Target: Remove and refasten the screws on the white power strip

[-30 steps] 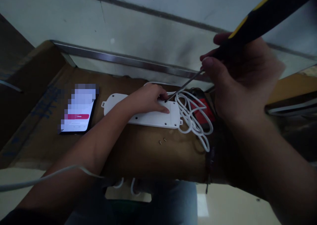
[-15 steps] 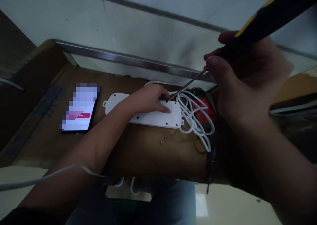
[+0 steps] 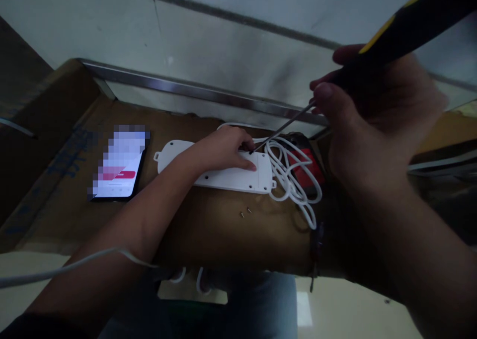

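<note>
My left hand (image 3: 223, 150) lies flat on the underside of a white plastic power strip (image 3: 231, 180), pressing it against the cardboard. My right hand (image 3: 380, 120) grips a screwdriver (image 3: 406, 31) with a black and yellow handle. Its thin metal shaft (image 3: 285, 127) slants down, and the tip rests at a dark screw hole near my left fingers. A coiled white power cord (image 3: 294, 180) lies to the right of the strip. Two tiny metal screws (image 3: 245, 212) lie on the cardboard below it.
A smartphone (image 3: 117, 172) with a blurred screen lies left of the strip. A red and black object (image 3: 303, 165) sits under the cord. The flattened cardboard (image 3: 208, 229) rests on a surface with a metal edge strip (image 3: 201, 91) behind it, before a pale wall.
My right hand and the screwdriver handle have shifted slightly to the right. The tip stays at the same hole, and my left hand stays on the strip.
</note>
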Demonstrator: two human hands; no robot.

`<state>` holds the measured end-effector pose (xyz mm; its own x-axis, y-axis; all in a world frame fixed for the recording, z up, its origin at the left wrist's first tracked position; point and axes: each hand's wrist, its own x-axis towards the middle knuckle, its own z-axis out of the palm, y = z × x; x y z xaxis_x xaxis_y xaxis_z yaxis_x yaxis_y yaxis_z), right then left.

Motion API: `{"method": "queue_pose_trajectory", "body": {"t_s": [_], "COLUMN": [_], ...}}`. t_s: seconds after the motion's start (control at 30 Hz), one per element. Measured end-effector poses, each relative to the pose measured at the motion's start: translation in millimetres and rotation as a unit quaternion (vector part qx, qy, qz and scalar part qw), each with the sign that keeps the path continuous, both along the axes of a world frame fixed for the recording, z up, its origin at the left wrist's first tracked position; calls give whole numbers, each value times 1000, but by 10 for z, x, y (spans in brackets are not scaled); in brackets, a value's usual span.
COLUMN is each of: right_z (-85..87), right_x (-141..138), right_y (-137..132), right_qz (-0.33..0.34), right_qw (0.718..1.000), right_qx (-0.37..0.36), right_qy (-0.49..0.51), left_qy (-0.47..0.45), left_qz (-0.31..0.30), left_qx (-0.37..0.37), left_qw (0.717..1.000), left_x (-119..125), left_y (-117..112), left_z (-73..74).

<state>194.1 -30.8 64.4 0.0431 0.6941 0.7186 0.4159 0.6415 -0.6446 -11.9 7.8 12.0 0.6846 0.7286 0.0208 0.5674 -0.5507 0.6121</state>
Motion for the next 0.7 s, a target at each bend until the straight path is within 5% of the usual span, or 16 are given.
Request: {"method": "queue_pose_trajectory", "body": {"t_s": [0.3, 0.43, 0.7], "right_z": [-5, -52, -50], "right_x": [-8, -38, -17], "right_y": [-7, 20, 80], "right_qz": [13, 15, 63], "right_qw": [999, 1000, 998], "right_qx": [-34, 7, 14], "right_qy": [-10, 21, 4], "left_qy": [-9, -31, -171], "left_qz": [0, -2, -12], "left_qx": [-6, -1, 3], "left_qw": [1000, 1000, 985], "left_x": [-3, 1, 19], "left_y": [3, -8, -20], "left_z": [-15, -18, -68]}}
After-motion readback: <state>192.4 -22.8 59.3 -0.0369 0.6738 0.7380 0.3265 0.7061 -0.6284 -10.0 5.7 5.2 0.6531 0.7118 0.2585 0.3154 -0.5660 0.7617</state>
